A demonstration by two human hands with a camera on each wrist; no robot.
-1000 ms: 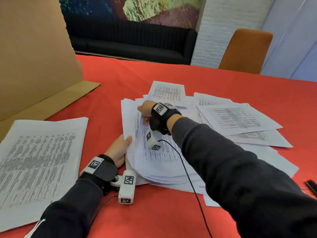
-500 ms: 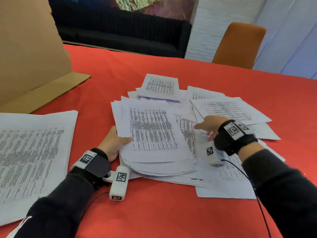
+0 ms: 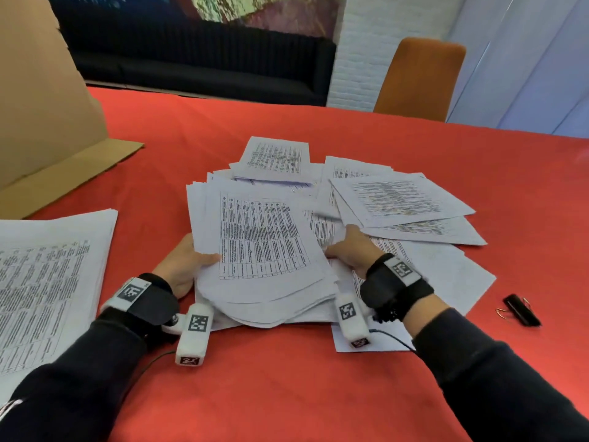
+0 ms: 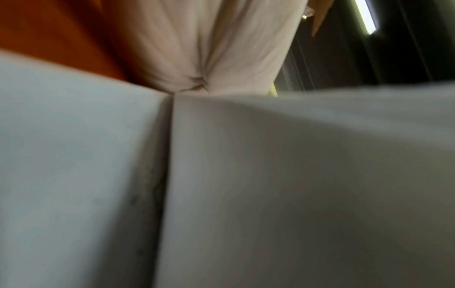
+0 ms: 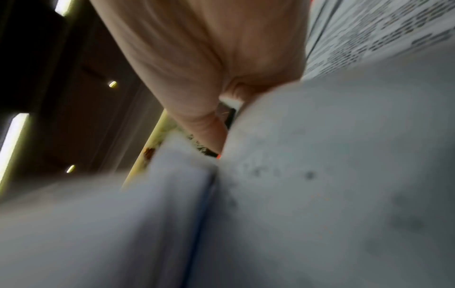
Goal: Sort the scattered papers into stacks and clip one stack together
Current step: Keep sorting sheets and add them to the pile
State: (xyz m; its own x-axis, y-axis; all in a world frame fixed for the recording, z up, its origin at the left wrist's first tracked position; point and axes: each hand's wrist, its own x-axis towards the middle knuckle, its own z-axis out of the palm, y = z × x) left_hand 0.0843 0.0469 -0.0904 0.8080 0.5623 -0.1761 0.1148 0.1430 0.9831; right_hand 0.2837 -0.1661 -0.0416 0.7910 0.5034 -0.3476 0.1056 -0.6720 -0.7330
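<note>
A thick bundle of printed papers (image 3: pixel 261 247) lies in the middle of the red table, its near edge bowed upward. My left hand (image 3: pixel 188 263) holds its left edge, thumb on top and fingers hidden beneath. At the bundle's right edge, my right hand (image 3: pixel 347 250) grips it with the thumb on the top sheet. Loose sheets (image 3: pixel 401 199) lie fanned behind and to the right. A squared stack (image 3: pixel 47 282) sits at the far left. A black binder clip (image 3: pixel 521 309) lies at the right. The wrist views show only blurred paper (image 4: pixel 295 175) (image 5: pixel 332 175) below each palm.
A large cardboard box (image 3: pixel 38 90) with an open flap stands at the back left. An orange chair (image 3: pixel 420 74) stands behind the far table edge. Bare red cloth (image 3: pixel 271 393) spreads in front of the bundle. Cables trail from both wrist cameras.
My right hand left the bundle's top left corner, swung over to the right-hand sheets, then came back to grip the bundle's right edge. The left hand kept its hold.
</note>
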